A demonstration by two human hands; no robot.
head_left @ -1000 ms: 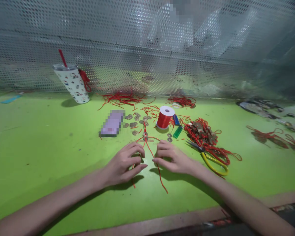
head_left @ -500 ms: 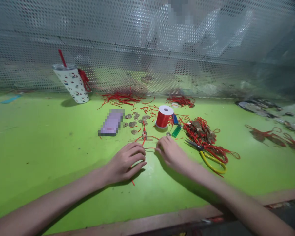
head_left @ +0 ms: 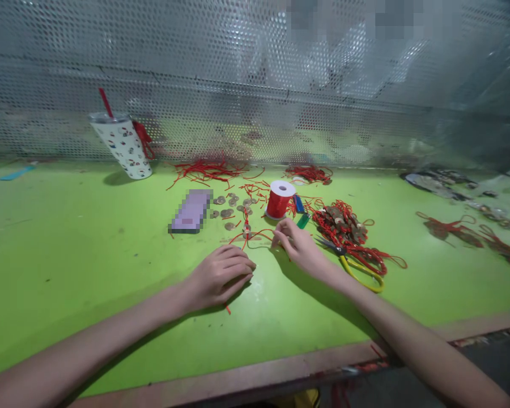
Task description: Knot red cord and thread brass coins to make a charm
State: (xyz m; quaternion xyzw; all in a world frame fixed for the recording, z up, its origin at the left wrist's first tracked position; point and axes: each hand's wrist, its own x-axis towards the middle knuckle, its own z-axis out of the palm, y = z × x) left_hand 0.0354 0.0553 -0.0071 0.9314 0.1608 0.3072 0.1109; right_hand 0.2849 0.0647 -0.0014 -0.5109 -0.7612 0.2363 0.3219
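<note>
1. Grip, right: right hand (head_left: 297,245), thumb and forefinger pinched together on red cord (head_left: 261,231), to the right of the coin where that cord is tied
2. Grip, left: left hand (head_left: 221,275), low over the tabletop (head_left: 89,238), fingers curled and drawn close together; a short cord end shows at its near side; whether the fingers pinch anything, cannot tell
3. Red cord, one: thin, bright red, lying between and just beyond the hands; strands spread from the coin to either side, one arching across to the right hand
4. Coin (head_left: 247,231), one: round, dull brassy grey, set at the meeting of the strands; a knotted red length reaches from its far side toward loose coins (head_left: 227,213)
5. Tumbler (head_left: 125,144), one: white with small red and dark figures, clear lid, red straw (head_left: 106,103) standing through it; contents hidden by the wall; at back left, near the mesh panel (head_left: 153,102)
6. Spool (head_left: 279,205), one: upright, white ends, wound with red thread; just beyond the right hand
7. Heap of corded coins (head_left: 340,221), mixed red and brassy, right of the spool; yellow-handled scissors (head_left: 361,273) beside it
</note>
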